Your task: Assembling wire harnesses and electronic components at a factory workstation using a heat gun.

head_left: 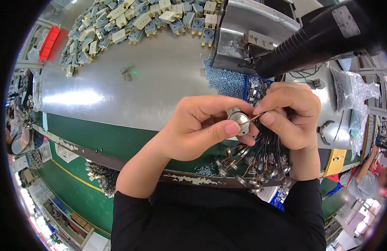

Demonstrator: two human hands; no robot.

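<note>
A small round metal capsule [243, 119] with a thin copper-coloured tube [254, 117] is pinched between the thumb and fingers of my left hand [189, 127]. My right hand [296, 115] is closed, its thumb and forefinger gripping the tube close to the capsule. Below my hands hangs a bundle of black leads [266, 144]. Similar round metal capsules [256, 184] cluster at its lower ends, over the table's front edge. The remaining fingers of my right hand curl beside the bundle's top, and whether they touch it is hidden.
Blue-grey screws [227, 79] lie beyond my hands, beside small metal parts [257, 88]. A thick black tool [306, 44] slants over a metal fixture [237, 31]. Grey-and-cream blocks [143, 21] are heaped at the far left. Springs [126, 73], cutters [324, 131] and a plastic bag [354, 96] lie around.
</note>
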